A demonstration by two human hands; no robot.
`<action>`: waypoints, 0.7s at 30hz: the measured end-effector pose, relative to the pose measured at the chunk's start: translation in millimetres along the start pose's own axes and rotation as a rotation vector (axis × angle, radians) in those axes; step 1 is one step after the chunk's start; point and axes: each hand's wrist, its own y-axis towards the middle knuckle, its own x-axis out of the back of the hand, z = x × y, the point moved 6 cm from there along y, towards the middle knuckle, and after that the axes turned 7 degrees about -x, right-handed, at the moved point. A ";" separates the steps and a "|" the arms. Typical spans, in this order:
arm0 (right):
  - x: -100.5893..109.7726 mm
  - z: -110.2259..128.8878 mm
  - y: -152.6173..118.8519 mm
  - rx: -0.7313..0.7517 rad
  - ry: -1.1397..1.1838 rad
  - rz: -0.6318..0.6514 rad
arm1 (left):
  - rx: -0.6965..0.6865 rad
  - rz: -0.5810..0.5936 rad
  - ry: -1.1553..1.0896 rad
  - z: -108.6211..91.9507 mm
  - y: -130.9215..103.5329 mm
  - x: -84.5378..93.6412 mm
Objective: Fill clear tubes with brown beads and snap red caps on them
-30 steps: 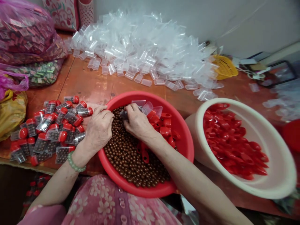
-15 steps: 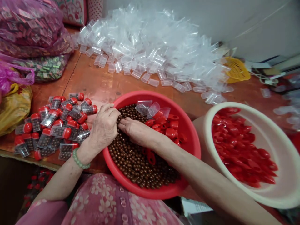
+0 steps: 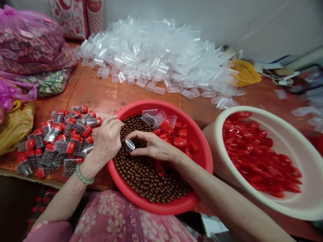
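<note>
My right hand [image 3: 151, 144] is over the brown balls [image 3: 141, 176] in a red basin [image 3: 208, 158]. Between its thumb and fingers it grips a small clear plastic container [image 3: 130, 145], tilted, its rounded end turned towards me. At the basin's left rim, my left hand [image 3: 108, 139] has its fingers curled together; whatever they may hold is hidden. Red caps [image 3: 180, 143] and a few clear containers [image 3: 160, 118] lie on the balls at the basin's far right. Left of my left hand is a heap of filled, red-capped containers [image 3: 64, 147].
A cream tub [image 3: 308, 201] of red caps stands to the right. Clear containers [image 3: 151, 60] are heaped along the wall, near a yellow basket [image 3: 246, 72]. Pink bags [image 3: 32, 43] of small packets and a yellow bag [image 3: 16, 124] sit at the left.
My right hand has lifted out of the balls, and the clear container in its grip now shows. My left hand stays by the rim. The view has shifted slightly.
</note>
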 end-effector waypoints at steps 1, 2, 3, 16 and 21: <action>2.1 3.0 -1.8 0.002 0.036 -0.012 | -0.013 -0.011 0.007 -1.6 -0.1 1.5; 3.6 5.8 -3.6 0.002 0.073 -0.014 | -0.027 -0.025 0.014 -3.9 -0.3 3.5; 4.6 8.2 -5.4 0.001 0.113 -0.009 | -0.039 -0.040 0.017 -6.8 -0.4 5.9; 19.1 -12.3 6.5 -0.174 -0.050 -0.329 | 0.168 0.029 -0.326 -18.0 -1.7 10.7; 6.3 -17.0 14.9 -0.351 -0.424 -0.348 | 0.084 0.036 -0.221 -22.8 -1.8 6.5</action>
